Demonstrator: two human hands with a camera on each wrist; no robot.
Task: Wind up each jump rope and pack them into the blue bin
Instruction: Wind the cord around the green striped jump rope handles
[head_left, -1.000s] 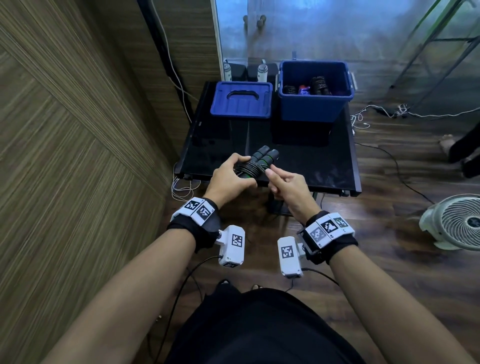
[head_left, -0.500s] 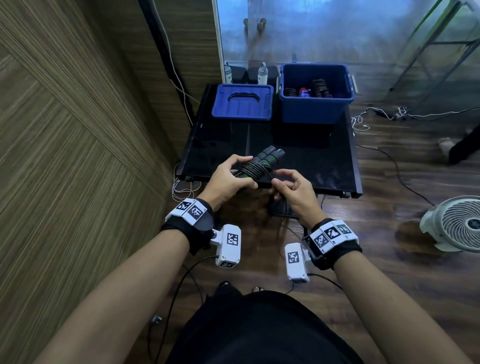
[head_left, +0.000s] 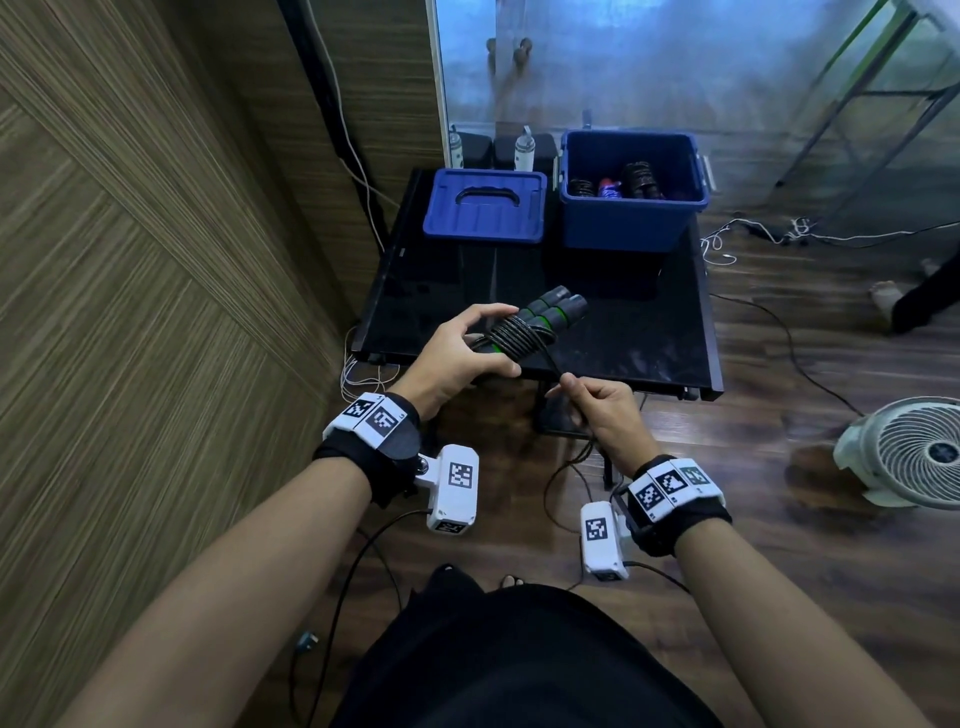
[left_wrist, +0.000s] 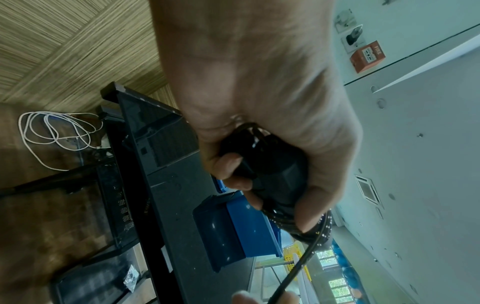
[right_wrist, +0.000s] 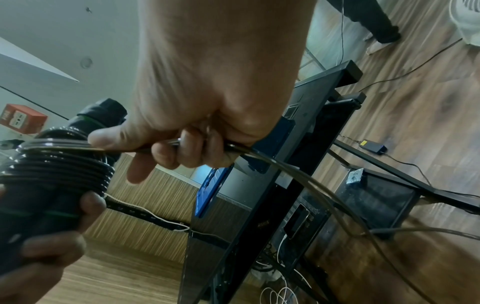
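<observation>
Both forearms are showing bare. Each wrist is wearing a black strap (head_left: 371, 457) topped with white blocks bearing black square-code markers (head_left: 370, 417). A white camera box (head_left: 453, 488), also marked, is hanging under each wrist, trailing a thin black cable (head_left: 343, 587). A black garment (head_left: 519, 660) is covering the torso.

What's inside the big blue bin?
Inside the blue bin lie wound jump ropes, black ones and one with red and blue. The bin's front wall hides whatever lies lower down.
</observation>
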